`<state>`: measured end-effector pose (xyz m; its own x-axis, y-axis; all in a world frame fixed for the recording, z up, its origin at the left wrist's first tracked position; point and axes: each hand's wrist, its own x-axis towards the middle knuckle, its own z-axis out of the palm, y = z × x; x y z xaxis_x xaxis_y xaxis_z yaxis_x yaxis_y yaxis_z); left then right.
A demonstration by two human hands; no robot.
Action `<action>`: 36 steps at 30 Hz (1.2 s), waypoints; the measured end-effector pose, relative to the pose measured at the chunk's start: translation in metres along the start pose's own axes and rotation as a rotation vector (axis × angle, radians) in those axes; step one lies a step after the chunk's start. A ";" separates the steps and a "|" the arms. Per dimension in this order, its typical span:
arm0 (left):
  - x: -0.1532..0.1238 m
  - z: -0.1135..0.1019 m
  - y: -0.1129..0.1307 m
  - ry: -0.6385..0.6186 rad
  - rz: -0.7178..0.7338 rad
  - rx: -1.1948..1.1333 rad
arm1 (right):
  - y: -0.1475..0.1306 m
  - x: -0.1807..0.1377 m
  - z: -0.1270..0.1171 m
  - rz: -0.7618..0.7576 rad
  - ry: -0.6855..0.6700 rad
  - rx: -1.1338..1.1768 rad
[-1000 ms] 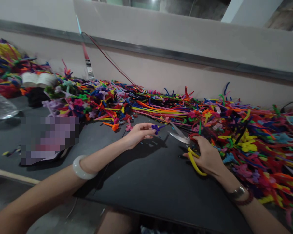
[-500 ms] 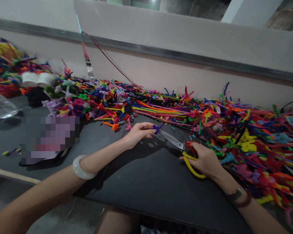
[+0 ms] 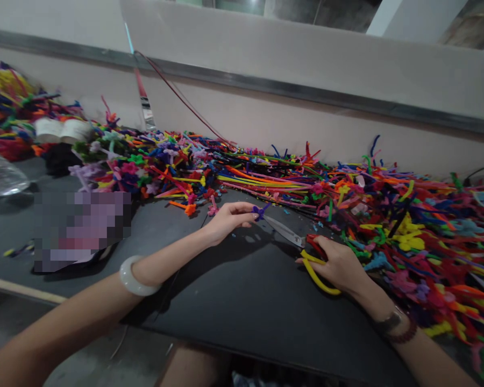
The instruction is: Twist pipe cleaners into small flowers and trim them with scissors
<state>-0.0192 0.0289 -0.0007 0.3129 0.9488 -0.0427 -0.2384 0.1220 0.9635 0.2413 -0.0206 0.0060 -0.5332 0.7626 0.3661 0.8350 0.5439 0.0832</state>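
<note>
flower (image 3: pixel 260 213) purple, fuzzy, short-stemmed, pinched in left hand (image 3: pixel 233 221); scissors (image 3: pixel 297 239), red-and-yellow handles, gripped by right hand (image 3: pixel 339 263)

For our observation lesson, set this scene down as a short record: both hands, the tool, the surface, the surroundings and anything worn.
Left hand: holds a small purple flower in its fingers
Right hand: grips the scissors
Blades: together, tips close to the flower; contact unclear
Surface: dark table
Surroundings: colourful fuzzy stems heaped along the wall
Worn: white bangle on the left arm
</note>
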 end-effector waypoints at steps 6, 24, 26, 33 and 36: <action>0.000 0.001 0.001 0.015 -0.023 -0.024 | 0.002 0.001 0.001 0.008 0.035 0.006; -0.004 0.002 0.007 -0.073 -0.287 -0.288 | 0.017 -0.004 -0.005 -0.074 0.372 -0.288; -0.003 0.001 0.006 -0.089 -0.352 -0.309 | 0.017 -0.005 -0.004 -0.072 0.343 -0.286; -0.004 -0.002 0.007 -0.175 -0.489 -0.405 | 0.018 -0.006 -0.004 -0.051 0.324 -0.264; -0.006 -0.001 0.008 -0.196 -0.518 -0.415 | 0.020 -0.007 -0.004 -0.032 0.296 -0.235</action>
<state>-0.0243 0.0248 0.0067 0.6323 0.6732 -0.3835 -0.3338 0.6834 0.6493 0.2622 -0.0167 0.0083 -0.5256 0.5938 0.6092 0.8454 0.4444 0.2963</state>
